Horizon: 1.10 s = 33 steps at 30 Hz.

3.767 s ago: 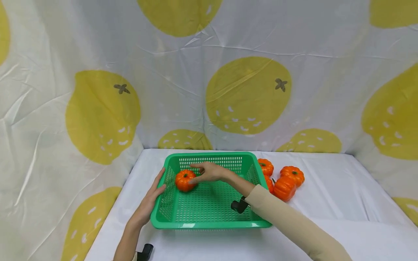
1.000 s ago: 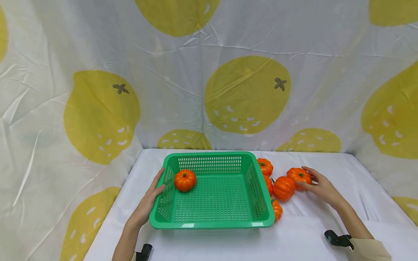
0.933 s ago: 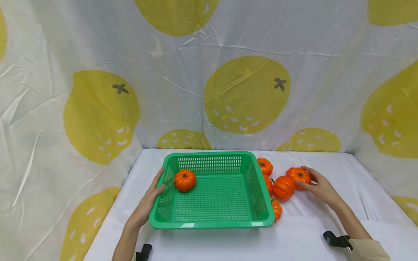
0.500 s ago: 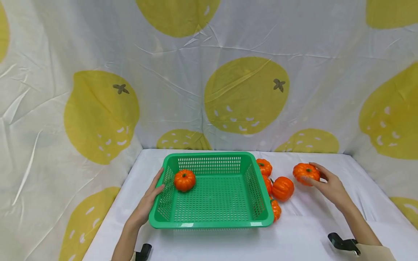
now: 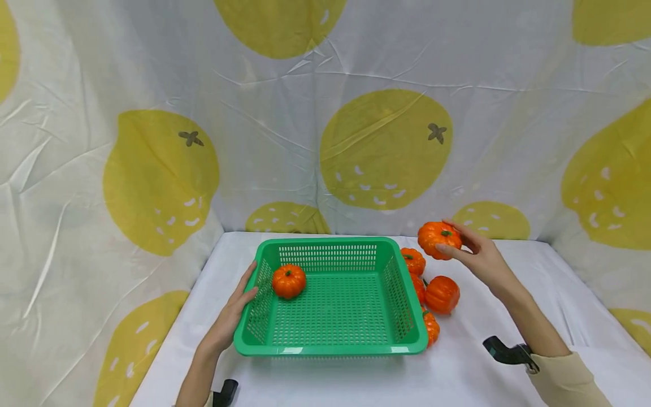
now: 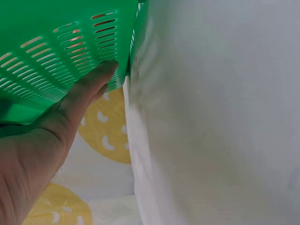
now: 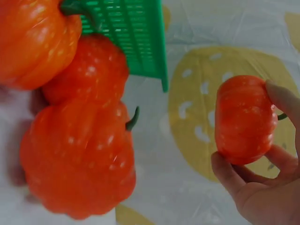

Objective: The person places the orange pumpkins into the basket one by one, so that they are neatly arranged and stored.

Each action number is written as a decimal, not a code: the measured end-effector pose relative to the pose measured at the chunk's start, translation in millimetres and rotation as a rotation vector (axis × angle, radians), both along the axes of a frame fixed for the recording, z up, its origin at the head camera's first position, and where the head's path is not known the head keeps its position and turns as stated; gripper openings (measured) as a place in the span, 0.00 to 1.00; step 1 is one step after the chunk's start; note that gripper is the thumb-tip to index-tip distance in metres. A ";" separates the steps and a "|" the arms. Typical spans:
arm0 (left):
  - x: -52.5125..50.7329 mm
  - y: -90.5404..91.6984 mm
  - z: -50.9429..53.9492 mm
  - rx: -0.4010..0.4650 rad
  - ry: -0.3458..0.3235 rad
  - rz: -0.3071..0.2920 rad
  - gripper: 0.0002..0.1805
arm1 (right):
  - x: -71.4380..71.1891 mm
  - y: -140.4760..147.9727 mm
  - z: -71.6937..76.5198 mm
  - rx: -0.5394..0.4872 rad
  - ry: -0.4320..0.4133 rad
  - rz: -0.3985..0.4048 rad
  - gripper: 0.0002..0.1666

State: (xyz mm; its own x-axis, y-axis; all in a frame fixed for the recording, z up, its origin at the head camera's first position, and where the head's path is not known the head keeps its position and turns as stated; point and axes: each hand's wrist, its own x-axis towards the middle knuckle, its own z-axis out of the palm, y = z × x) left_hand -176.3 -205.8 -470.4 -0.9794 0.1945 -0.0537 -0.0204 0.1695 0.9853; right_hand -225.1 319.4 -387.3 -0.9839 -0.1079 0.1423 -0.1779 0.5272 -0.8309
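Your right hand (image 5: 480, 257) holds an orange pumpkin (image 5: 438, 240) above the white-covered worktop (image 5: 513, 311), at the back and to the right of a green basket (image 5: 330, 351). Your thumb presses one side and your fingers the other, with the pumpkin's green stem turned toward your palm in the right wrist view. Across the scene, your left hand (image 5: 233, 314) rests against the basket's left side, its visible fingers extended along the slotted wall; the left wrist view shows a digit touching the plastic from outside.

Inside the basket, toward its back left, a single basket pumpkin (image 5: 288, 281) sits upright, stem up. On the worktop, along the basket's right side, four more stand grouped close together: a rear pumpkin (image 5: 414, 261), a partly hidden pumpkin (image 5: 418, 288) behind the rim, a tilted pumpkin (image 5: 442, 295) with its stem toward the basket, and a front pumpkin (image 5: 431, 329) near the basket's front right corner, also partly covered by the rim.

You wear beige sleeves (image 5: 567, 376), with a black mount (image 5: 508, 351) at your right wrist and another at your left. A pale curtain (image 5: 274, 141) printed with large yellow lemons hangs behind the worktop.
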 end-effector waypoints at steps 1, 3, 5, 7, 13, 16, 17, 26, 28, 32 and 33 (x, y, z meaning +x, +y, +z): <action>0.0 0.1 0.0 0.000 0.000 0.002 0.32 | -2.6 -7.0 3.0 -0.010 -0.002 0.023 0.40; 0.2 0.3 0.0 -0.004 0.000 0.001 0.33 | -7.6 -20.4 7.7 -0.026 -0.006 0.067 0.39; 0.1 0.6 -0.1 -0.007 0.002 0.003 0.33 | -12.8 -33.3 10.9 -0.035 -0.010 0.110 0.39; -0.2 0.9 -0.2 -0.006 0.001 0.000 0.33 | -17.7 -46.2 12.2 -0.039 -0.014 0.142 0.39; -0.8 0.9 -0.5 0.005 -0.006 0.001 0.33 | -31.1 -86.6 10.5 -0.108 -0.052 0.244 0.39; -0.6 0.2 -1.0 0.002 -0.005 0.007 0.33 | -38.3 -107.5 9.2 -0.130 -0.075 0.286 0.39; -0.5 0.1 -1.0 0.001 -0.004 0.008 0.33 | -40.5 -114.1 9.4 -0.128 -0.077 0.294 0.39; 0.9 0.1 1.1 0.004 0.005 0.002 0.33 | -50.9 -156.0 12.3 -0.122 -0.080 0.347 0.39; 0.9 0.4 1.9 0.000 0.009 0.000 0.33 | -51.9 -163.0 8.7 -0.104 -0.092 0.362 0.40; -0.2 0.5 0.3 -0.003 0.006 0.004 0.33 | -55.3 -178.6 -1.5 -0.069 -0.112 0.399 0.41; -0.3 0.7 -0.3 0.000 0.005 0.007 0.33 | -55.7 -182.1 -3.7 -0.061 -0.123 0.405 0.41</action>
State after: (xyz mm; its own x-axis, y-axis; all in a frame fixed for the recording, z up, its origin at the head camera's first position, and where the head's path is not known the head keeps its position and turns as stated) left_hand -176.6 -205.1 -470.7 -0.9811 0.1871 -0.0492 -0.0171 0.1695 0.9854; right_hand -280.8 137.3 -391.0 -0.8738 -0.4843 0.0441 -0.2578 0.3843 -0.8865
